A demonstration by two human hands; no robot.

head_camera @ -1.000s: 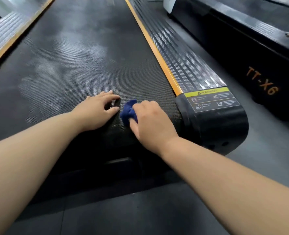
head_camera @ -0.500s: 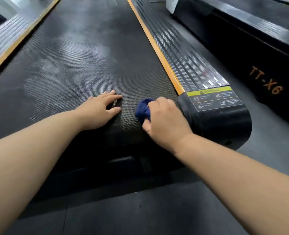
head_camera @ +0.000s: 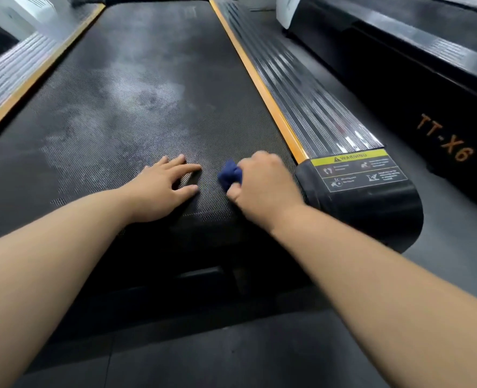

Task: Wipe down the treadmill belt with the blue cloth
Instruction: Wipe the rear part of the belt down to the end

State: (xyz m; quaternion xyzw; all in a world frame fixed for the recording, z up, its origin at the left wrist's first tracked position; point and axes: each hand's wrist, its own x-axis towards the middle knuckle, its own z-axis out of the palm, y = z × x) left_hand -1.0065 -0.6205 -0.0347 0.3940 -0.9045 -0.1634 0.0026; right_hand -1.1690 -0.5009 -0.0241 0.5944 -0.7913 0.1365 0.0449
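One treadmill belt (head_camera: pixel 148 93), black and textured, fills most of my view; pale, dull patches lie across its middle. One neighbouring machine (head_camera: pixel 399 79) stands to the right, black, lettered "TT-X6" in orange. Two ribbed side rails counted: right rail (head_camera: pixel 301 88) and left rail (head_camera: pixel 10 77), each with an orange strip along its belt-side edge. One black end cap (head_camera: pixel 371 208) closes the near end of the right rail. One warning label (head_camera: pixel 360 170) sits on top of that cap, with a yellow header and four pictograms; the small print is too blurred to read.

Two hands, both on the near end of the belt. My left hand (head_camera: pixel 162 189) lies flat, palm down, fingers straight and slightly spread, holding nothing. My right hand (head_camera: pixel 262 186) is curled round the cloth, knuckles up, just beside the end cap.

One blue cloth (head_camera: pixel 229 175), bunched into a wad. It sticks out of the left side of my right fist, lies on the belt, and sits between the two hands, apart from my left fingertips.
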